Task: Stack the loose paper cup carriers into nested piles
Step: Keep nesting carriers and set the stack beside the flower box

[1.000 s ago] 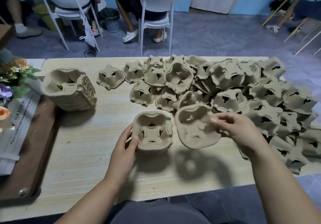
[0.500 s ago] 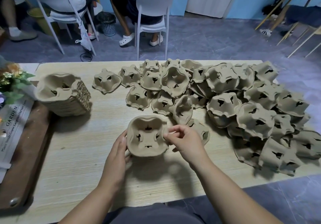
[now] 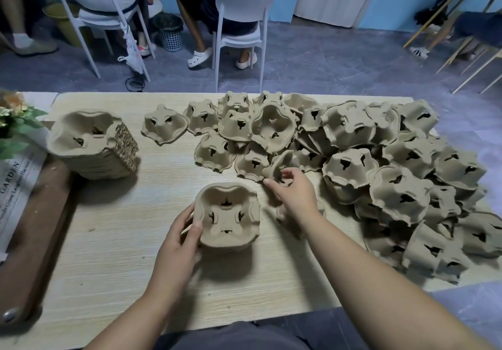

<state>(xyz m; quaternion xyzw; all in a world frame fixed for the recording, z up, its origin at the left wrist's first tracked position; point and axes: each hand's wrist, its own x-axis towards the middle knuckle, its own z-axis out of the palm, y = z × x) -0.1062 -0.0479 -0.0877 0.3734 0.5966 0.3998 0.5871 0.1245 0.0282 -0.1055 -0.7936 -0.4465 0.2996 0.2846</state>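
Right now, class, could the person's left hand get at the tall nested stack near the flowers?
Probably, once freed: the left hand grips the near pile, but only bare table separates it from the tall nested stack.

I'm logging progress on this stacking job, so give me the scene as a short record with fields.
left hand: grips the left side of the small pile, thumb on its rim
right hand: pinches a tilted carrier at the near edge of the loose heap
small pile: hollow side up, on the table before the person
tall pile: far left, leaning
loose heap: many carriers, mostly upside down, centre to right
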